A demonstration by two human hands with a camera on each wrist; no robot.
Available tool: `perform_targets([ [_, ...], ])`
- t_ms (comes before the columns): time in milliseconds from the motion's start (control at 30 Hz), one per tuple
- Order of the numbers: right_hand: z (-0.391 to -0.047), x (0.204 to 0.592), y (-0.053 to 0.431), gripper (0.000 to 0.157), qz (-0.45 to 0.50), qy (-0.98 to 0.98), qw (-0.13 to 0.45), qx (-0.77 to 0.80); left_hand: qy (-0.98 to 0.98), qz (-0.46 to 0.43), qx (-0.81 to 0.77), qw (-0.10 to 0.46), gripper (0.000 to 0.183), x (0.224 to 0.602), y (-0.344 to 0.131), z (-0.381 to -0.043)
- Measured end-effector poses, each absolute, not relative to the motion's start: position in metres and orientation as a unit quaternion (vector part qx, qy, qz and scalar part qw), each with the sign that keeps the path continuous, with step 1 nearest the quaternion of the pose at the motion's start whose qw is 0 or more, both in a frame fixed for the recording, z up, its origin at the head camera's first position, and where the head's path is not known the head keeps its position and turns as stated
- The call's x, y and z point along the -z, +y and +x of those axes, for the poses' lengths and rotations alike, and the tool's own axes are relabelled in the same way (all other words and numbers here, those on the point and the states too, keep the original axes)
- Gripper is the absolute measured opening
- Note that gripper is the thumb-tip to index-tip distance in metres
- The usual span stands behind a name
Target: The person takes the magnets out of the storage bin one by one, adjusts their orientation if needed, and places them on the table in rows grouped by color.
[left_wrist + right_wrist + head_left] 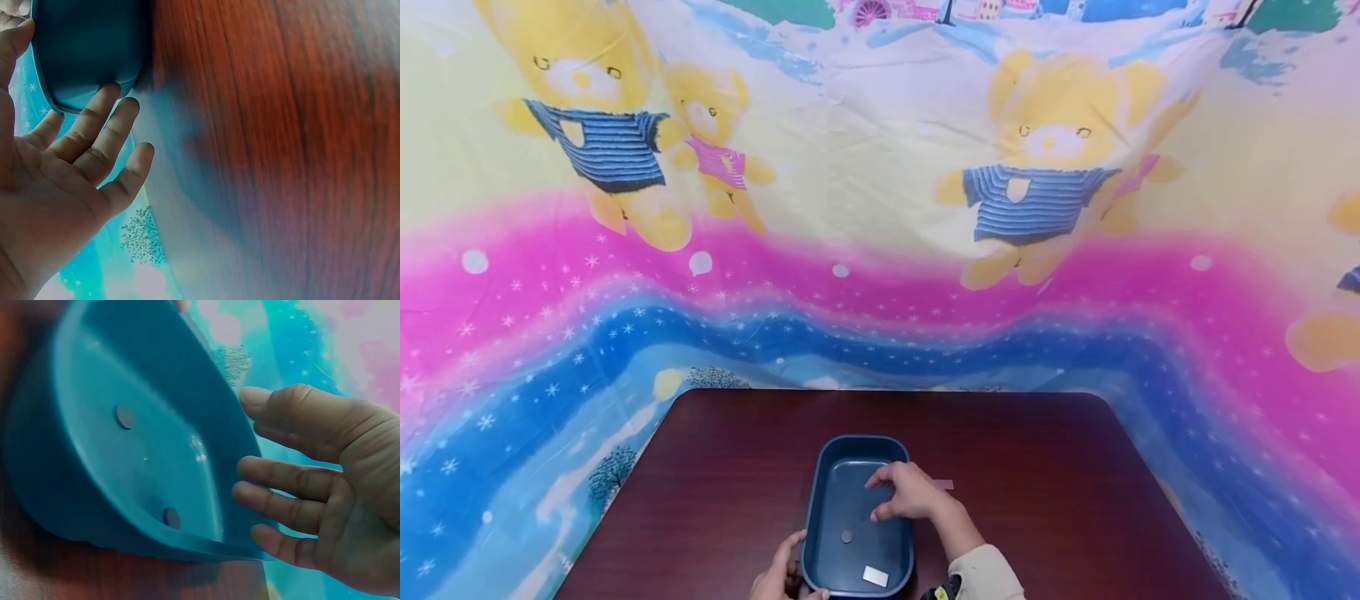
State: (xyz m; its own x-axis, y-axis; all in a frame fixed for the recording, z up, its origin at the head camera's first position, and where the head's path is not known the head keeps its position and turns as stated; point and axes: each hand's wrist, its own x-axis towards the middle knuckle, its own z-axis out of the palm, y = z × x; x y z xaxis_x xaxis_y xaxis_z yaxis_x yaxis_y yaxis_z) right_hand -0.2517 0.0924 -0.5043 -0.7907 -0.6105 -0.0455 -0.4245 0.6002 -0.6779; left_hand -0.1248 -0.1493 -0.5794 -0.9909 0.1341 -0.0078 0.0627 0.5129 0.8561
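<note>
A dark blue rectangular plastic tub [835, 500] with rounded corners stands on the table. On its floor lie a small grey disc [846, 537] and a white rectangular piece [876, 576]. From the right wrist, a grey disc [124, 416] and a second grey disc [172, 517] show inside. My left hand [778, 575] touches the tub's near left corner, its fingers [103, 140] loosely extended against the outer wall. Over the tub's right side hovers my right hand [904, 492], thumb and fingers apart, nothing between them; it covers part of the inside.
A small pink strip [943, 483] lies on the table just right of the tub, partly behind my right wrist. The dark red-brown table [1037, 483] has rounded far corners. Behind it hangs a bear-patterned cloth [850, 200].
</note>
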Motion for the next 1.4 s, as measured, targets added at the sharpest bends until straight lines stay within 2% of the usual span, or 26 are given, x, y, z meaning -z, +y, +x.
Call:
perform_targets([
  [433, -0.241, 0.528, 0.062, 0.025, -0.35, 0.887, 0.179, 0.241, 0.868, 0.053, -0.492, 0.033, 0.084, 0.581, -0.151, -0.123],
  [733, -0.238, 0.544, 0.051, 0.022, -0.334, 0.891, 0.218, 0.217, 0.863, 0.051, -0.501, 0.046, 0.084, 0.58, -0.15, -0.124],
  [1000, -0.25, 0.554, 0.042, 0.032, -0.316, 0.889, 0.241, 0.227, 0.862, 0.031, -0.502, 0.066, 0.084, 0.577, -0.15, -0.127],
  [1100, -0.255, 0.557, 0.042, 0.037, -0.3, 0.897, 0.232, 0.225, 0.868, 0.03, -0.492, 0.063, 0.085, 0.576, -0.15, -0.128],
  [1233, -0.255, 0.56, 0.042, 0.028, -0.292, 0.897, 0.231, 0.239, 0.873, 0.036, -0.484, 0.06, 0.085, 0.578, -0.15, -0.128],
  [1400, -0.252, 0.561, 0.041, 0.021, -0.318, 0.874, 0.265, 0.254, 0.871, 0.041, -0.486, 0.061, 0.084, 0.579, -0.152, -0.128],
])
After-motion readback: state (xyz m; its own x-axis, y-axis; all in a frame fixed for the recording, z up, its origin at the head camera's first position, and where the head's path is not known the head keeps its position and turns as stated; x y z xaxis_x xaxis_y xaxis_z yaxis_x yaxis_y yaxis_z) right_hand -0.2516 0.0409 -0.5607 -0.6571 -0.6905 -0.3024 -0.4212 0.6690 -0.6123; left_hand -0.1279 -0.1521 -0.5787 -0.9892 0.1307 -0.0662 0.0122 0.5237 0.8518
